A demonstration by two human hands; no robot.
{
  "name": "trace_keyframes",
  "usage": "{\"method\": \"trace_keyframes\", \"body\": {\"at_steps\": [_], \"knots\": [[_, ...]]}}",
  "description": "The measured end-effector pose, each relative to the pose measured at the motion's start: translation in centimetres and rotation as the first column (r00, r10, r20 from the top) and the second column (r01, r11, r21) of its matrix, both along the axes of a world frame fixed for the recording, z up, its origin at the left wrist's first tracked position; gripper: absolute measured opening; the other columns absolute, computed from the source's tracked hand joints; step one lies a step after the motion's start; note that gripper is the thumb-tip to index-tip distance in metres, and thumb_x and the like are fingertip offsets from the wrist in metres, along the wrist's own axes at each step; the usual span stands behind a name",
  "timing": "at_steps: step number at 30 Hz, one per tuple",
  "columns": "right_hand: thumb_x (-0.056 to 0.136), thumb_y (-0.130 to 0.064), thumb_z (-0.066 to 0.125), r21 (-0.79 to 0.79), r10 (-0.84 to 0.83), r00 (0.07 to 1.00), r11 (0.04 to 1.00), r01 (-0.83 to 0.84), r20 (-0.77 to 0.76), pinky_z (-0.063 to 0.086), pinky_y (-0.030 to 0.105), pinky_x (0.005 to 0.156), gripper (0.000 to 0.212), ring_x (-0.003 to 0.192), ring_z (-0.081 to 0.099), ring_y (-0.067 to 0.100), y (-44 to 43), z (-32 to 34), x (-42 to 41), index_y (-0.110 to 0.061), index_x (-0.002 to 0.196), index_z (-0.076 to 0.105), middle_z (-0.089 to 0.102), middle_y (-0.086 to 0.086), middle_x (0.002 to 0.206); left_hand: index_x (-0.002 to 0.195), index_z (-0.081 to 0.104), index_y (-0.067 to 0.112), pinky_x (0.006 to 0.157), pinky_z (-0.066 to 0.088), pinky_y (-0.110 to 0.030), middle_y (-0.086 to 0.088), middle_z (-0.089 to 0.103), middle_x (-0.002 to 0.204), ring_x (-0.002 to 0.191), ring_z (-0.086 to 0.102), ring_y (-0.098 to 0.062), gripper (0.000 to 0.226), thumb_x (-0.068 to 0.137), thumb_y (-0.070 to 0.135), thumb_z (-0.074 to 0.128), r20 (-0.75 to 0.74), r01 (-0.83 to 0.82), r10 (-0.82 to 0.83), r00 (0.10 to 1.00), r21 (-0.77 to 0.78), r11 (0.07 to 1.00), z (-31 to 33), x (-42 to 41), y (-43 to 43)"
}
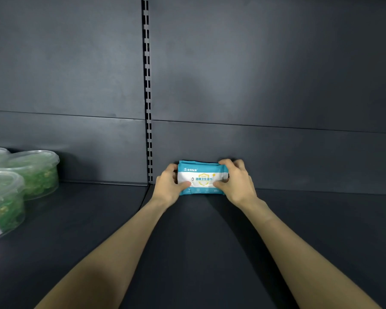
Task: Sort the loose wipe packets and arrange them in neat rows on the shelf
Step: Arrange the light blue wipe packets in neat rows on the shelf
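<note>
Two bare hands at the wipe packets (202, 178), just right of the slotted upright (148, 108), down where it meets the shelf (210, 253). Closed grip of the left hand (168, 186) on the packets' end nearer the upright, thumb across the front, fingers curled behind. Closed grip of the right hand (237, 180) on the end farther from the upright, thumb on the front face, fingers hooked over the top corner. Packets upright on a long edge, blue-and-white printed face toward the camera, close against the rear panel (276, 152); at least two, a second blue edge peeking above the front one, exact count impossible to tell. Well left of the upright, three clear lidded tubs (38, 175) with green contents, on the same shelf
</note>
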State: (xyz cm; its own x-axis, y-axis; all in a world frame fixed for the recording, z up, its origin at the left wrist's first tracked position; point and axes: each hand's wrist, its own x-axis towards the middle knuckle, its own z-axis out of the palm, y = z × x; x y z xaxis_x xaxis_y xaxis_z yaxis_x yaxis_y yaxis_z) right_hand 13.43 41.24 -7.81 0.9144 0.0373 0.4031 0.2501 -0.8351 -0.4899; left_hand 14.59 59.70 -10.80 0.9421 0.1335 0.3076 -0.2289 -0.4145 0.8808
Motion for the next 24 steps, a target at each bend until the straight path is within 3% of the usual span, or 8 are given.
{"method": "trace_keyframes", "body": {"at_steps": [7,12,17,24], "knots": [[0.086,-0.025,0.068,-0.058,-0.022,1.000,0.998,0.021,-0.013,0.051,0.041,0.088,0.052,0.106,0.054,0.026,0.1,0.2,0.0,-0.025,0.131,0.042,0.038,0.004,0.127,0.114,0.050,0.011,0.081,0.051,-0.026,0.003,0.063,0.098,0.092,0.062,-0.015,0.041,0.079,0.011,0.073,0.019,-0.050,0.049,0.999,0.060,0.997,0.2,-0.1,-0.3],[0.087,-0.023,0.065,-0.150,-0.039,0.999,0.988,0.037,-0.007,0.047,0.040,0.094,0.057,0.120,0.043,0.026,-0.4,1.6,-1.3,-0.025,0.138,0.038,0.034,0.005,0.132,0.113,0.045,0.013,0.094,0.047,-0.043,-0.003,0.057,0.109,0.103,0.058,-0.021,0.044,0.082,0.030,0.070,0.019,-0.120,0.119,0.993,0.005,0.993,0.7,-0.6,-0.5],[0.088,-0.019,0.063,-0.188,-0.014,0.999,0.982,0.004,-0.050,0.047,0.040,0.092,0.047,0.118,0.047,0.028,-1.2,3.9,-4.0,-0.016,0.131,0.045,0.037,0.006,0.135,0.127,0.044,0.012,0.101,0.031,-0.044,-0.007,0.045,0.128,0.123,0.041,-0.027,0.050,0.089,0.040,0.059,0.145,-0.281,0.245,0.959,0.351,0.893,2.0,-3.5,-1.3],[0.090,-0.023,0.061,-0.200,0.046,0.998,0.979,-0.035,0.051,0.044,0.039,0.095,0.045,0.124,0.042,0.028,-3.0,7.7,-11.0,-0.015,0.132,0.047,0.038,0.006,0.136,0.140,0.038,0.018,0.104,0.023,-0.038,-0.006,0.043,0.137,0.129,0.034,-0.026,0.055,0.091,0.037,0.053,0.373,-0.318,0.079,0.924,0.640,0.699,10.2,-12.5,-3.2]]}}
